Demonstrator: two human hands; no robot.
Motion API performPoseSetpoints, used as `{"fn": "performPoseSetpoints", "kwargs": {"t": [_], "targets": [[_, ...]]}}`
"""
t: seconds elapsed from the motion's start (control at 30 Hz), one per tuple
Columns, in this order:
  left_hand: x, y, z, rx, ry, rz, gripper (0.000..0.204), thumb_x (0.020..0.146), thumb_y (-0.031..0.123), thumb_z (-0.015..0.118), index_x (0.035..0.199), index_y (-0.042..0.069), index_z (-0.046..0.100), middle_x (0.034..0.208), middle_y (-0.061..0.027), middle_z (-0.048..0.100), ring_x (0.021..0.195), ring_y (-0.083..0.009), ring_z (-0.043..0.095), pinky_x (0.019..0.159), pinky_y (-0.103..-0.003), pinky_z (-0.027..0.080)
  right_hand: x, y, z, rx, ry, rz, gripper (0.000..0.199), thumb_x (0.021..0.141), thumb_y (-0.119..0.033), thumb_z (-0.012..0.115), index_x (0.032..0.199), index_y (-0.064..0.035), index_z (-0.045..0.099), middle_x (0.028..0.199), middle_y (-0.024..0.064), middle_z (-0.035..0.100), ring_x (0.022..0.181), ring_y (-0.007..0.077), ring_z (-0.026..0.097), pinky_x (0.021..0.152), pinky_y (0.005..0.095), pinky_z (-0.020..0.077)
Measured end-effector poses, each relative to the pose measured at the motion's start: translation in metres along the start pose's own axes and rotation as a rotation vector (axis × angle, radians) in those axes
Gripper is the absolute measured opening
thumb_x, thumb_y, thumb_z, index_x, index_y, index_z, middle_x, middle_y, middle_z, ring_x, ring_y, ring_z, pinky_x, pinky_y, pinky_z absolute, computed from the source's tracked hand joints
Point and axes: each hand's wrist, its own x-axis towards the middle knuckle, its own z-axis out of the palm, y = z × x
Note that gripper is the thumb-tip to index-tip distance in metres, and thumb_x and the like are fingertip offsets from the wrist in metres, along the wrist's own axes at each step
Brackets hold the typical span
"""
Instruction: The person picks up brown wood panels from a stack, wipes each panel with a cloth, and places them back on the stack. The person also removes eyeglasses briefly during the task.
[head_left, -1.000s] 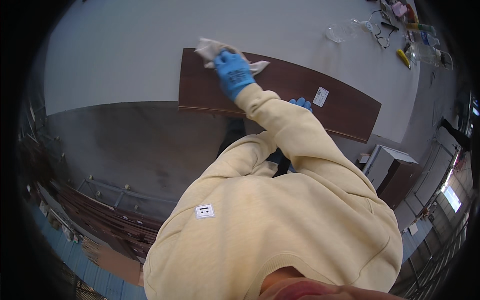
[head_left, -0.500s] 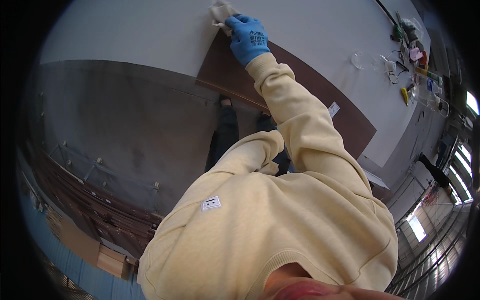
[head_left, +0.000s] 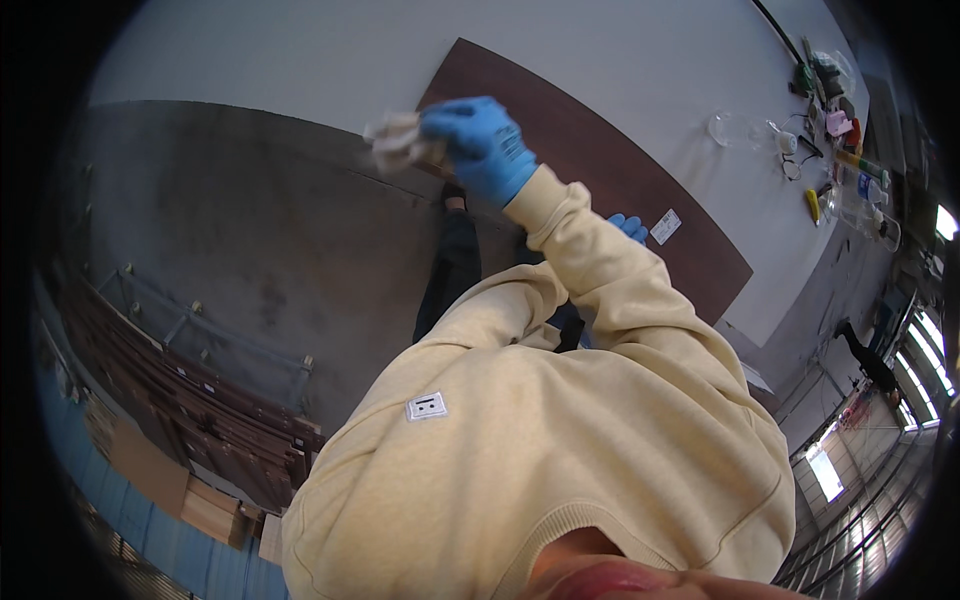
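My right hand (head_left: 485,150), in a blue glove, is closed on a crumpled off-white rag (head_left: 398,142). Rag and fingers are slightly blurred at the left end of a long, flat brown panel (head_left: 560,130), with the rag sticking out past the panel's near left edge. The panel lies on a pale table. Blue-gloved fingers of my left hand (head_left: 629,227) show beyond my right sleeve, stretched out at the panel's near edge beside a white label (head_left: 664,226). The rest of that hand is hidden behind the right forearm.
Clear plastic bottles (head_left: 745,131), glasses (head_left: 792,168), a yellow-handled tool (head_left: 812,206) and other small items lie along the table's right side. Stacked brown panels (head_left: 190,385) and a metal rack (head_left: 190,320) stand at the lower left, near cardboard (head_left: 150,465).
My right hand has drawn the rag toward me and to the left, from the panel's far corner past its near edge. My left hand's fingers have come into sight.
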Motion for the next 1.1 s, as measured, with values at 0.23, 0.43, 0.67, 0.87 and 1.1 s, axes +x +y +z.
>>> {"fn": "performPoseSetpoints", "kwargs": {"t": [0.23, 0.43, 0.67, 0.87, 1.1], "targets": [[0.001, -0.003, -0.011, -0.058, 0.039, -0.01, 0.046, 0.099, 0.023, 0.053, 0.144, 0.015, 0.058, 0.152, -0.0085, 0.054, 0.147, -0.0287, 0.044, 0.129, -0.051, 0.029, -0.121, 0.043, -0.136, -0.245, 0.115, 0.129, 0.039, 0.08, 0.009, 0.064, 0.115, -0.0053, 0.072, 0.112, 0.0218, 0.073, 0.098, 0.0436, 0.071, 0.086, 0.0438, 0.0598], [0.0, -0.004, -0.007, -0.062, -0.07, 0.042, 0.045, 0.099, 0.023, 0.052, 0.143, 0.015, 0.059, 0.152, -0.0081, 0.055, 0.146, -0.0273, 0.046, 0.129, -0.049, 0.027, -0.177, 0.046, -0.131, -0.699, 0.065, 0.369, 0.037, 0.08, -0.002, 0.07, 0.117, -0.0097, 0.072, 0.112, 0.0184, 0.073, 0.093, 0.0439, 0.07, 0.085, 0.0479, 0.059], [-0.015, 0.005, 0.018, -0.268, 0.088, -0.078, 0.045, 0.098, 0.023, 0.054, 0.142, 0.016, 0.06, 0.15, -0.0095, 0.056, 0.141, -0.0268, 0.051, 0.126, -0.044, 0.031, 0.024, 0.046, 0.006, -0.668, -0.044, 0.302, 0.02, 0.09, -0.016, 0.069, 0.109, -0.0168, 0.071, 0.111, 0.0103, 0.072, 0.099, 0.0372, 0.068, 0.087, 0.048, 0.0573], [-0.014, 0.0, 0.008, -0.294, -0.048, -0.064, 0.043, 0.096, 0.022, 0.056, 0.139, 0.015, 0.062, 0.147, -0.0106, 0.059, 0.138, -0.0267, 0.054, 0.123, -0.043, 0.036, -0.008, -0.01, 0.042, -0.517, -0.544, 0.173, 0.02, 0.091, -0.016, 0.07, 0.111, -0.0164, 0.075, 0.122, 0.0053, 0.07, 0.107, 0.0313, 0.068, 0.091, 0.0438, 0.0579], [-0.003, 0.004, 0.005, -0.487, -0.234, -0.154, 0.041, 0.095, 0.02, 0.058, 0.135, 0.014, 0.064, 0.143, -0.0119, 0.062, 0.135, -0.0265, 0.058, 0.119, -0.042, 0.042, -0.155, -0.014, -0.107, -0.442, -0.722, 0.131, 0.037, 0.083, -0.01, 0.076, 0.118, -0.0215, 0.077, 0.125, 0.0028, 0.071, 0.111, 0.0307, 0.068, 0.096, 0.041, 0.0569]]}}
